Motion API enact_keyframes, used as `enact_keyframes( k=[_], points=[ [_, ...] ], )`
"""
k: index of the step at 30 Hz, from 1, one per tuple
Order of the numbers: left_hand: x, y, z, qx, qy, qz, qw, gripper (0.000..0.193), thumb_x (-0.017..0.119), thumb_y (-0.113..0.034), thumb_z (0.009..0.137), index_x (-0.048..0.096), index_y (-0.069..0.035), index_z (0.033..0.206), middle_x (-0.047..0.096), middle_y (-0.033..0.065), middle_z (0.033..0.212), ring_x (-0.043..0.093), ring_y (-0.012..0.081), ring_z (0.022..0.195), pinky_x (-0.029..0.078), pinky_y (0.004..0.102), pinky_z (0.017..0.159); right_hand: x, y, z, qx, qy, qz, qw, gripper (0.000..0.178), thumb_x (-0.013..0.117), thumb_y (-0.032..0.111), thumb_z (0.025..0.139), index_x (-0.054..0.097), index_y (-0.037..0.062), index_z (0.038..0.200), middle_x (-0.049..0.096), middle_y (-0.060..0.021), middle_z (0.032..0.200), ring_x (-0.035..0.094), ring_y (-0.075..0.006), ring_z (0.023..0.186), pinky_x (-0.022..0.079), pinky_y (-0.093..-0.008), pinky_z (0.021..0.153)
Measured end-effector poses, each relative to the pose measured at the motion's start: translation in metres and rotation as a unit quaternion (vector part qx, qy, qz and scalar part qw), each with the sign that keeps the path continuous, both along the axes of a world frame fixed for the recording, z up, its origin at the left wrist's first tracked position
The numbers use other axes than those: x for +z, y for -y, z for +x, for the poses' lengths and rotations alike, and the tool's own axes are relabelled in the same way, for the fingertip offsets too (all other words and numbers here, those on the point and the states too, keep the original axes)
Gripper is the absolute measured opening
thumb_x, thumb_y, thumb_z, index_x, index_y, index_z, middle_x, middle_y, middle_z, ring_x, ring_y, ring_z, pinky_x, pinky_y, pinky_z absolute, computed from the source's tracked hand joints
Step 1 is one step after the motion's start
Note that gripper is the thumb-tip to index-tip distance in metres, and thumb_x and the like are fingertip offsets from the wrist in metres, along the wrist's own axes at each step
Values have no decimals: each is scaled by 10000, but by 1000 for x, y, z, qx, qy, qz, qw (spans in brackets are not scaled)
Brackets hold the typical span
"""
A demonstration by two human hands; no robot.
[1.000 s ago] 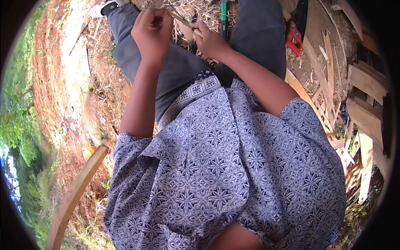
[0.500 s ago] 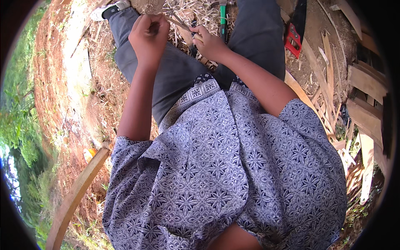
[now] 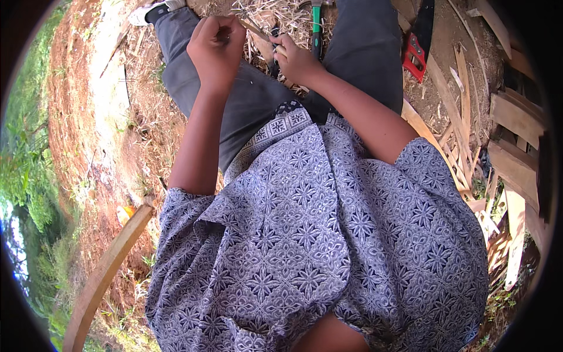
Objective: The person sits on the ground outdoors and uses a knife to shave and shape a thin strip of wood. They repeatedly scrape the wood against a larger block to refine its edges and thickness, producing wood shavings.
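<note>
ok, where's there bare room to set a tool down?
Best bet: the brown dirt just right of the saw, with wood strips below it. The reddish ground far left is open too, though littered.
Crowded: between the trouser legs, with shavings, the hammer and both hands; also far right, with boards.

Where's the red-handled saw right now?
In the head view, the saw is at the upper right, just right of the person's right leg, with its blade toward the top edge and wood strips to its right.
</note>
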State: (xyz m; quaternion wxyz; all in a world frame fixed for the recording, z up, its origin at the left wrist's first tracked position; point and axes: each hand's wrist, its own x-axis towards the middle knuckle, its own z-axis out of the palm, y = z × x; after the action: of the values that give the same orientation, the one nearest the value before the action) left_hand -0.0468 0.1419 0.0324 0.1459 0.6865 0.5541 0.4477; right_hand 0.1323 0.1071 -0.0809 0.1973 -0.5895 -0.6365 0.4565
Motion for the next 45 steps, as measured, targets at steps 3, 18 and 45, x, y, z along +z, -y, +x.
enact_keyframes(
  k=[3,18,45],
  points=[
    [-5,1,-1,-11,19,-12,1000,86,774,-49,878,721,16,894,725,72,845,705,106,785,577,260,745,15,8,-4,-16,-12,1,1000,414,599,216,1008,499,176,1408,725,-188,1118,717,-406,983,564,-448,822],
    [-2,-1,-6,-3,50,12,999,100,773,-20,841,680,15,855,679,78,791,706,133,704,562,259,651,-8,16,-5,-33,-22,42,998,402,594,224,996,480,165,1377,740,-211,1005,721,-427,931,565,-511,797],
    [9,32,-14,-120,55,-76,988,90,689,42,938,685,48,1028,677,89,1023,676,126,934,568,247,822,31,-2,23,16,-135,-218,966,403,474,147,992,422,78,1386,681,-53,947,604,-112,676,510,-285,637]
  ],
)
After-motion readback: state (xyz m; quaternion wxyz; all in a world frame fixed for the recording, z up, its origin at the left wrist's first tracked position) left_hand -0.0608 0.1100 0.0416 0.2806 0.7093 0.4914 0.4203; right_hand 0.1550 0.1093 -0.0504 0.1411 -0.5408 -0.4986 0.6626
